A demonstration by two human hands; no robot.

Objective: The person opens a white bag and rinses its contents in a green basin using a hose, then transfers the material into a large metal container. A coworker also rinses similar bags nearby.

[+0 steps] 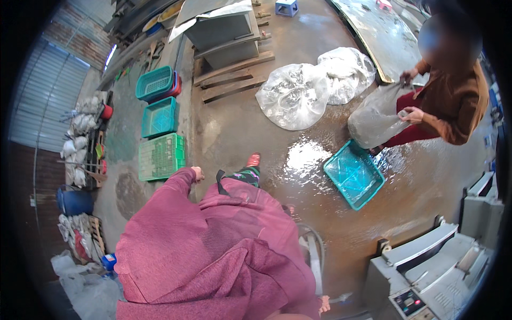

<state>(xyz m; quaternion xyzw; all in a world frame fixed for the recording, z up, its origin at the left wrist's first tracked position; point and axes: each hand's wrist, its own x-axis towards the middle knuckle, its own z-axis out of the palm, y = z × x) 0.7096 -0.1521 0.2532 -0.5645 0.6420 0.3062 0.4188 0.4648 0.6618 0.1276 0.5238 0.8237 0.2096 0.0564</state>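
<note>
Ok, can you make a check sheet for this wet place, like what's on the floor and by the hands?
Surface: concrete floor, wet and shiny around the teal basket.
Job's things: green crate nearest the left hand; grey hose by the right hand.
Clutter: two clear bags on the floor; stacked baskets.
Grips: left hand curled shut, apart from the crate; right hand's grip unclear.
Cables: nothing seen.
Surroundings: another person holding a plastic bag; grey machines.

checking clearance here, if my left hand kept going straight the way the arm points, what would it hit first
Likely nothing solid: the left hand, loosely closed and empty, points up-frame over bare wet floor. The green crates sit just left of that line; the wooden pallet lies farther along. Depth is unclear.
</note>
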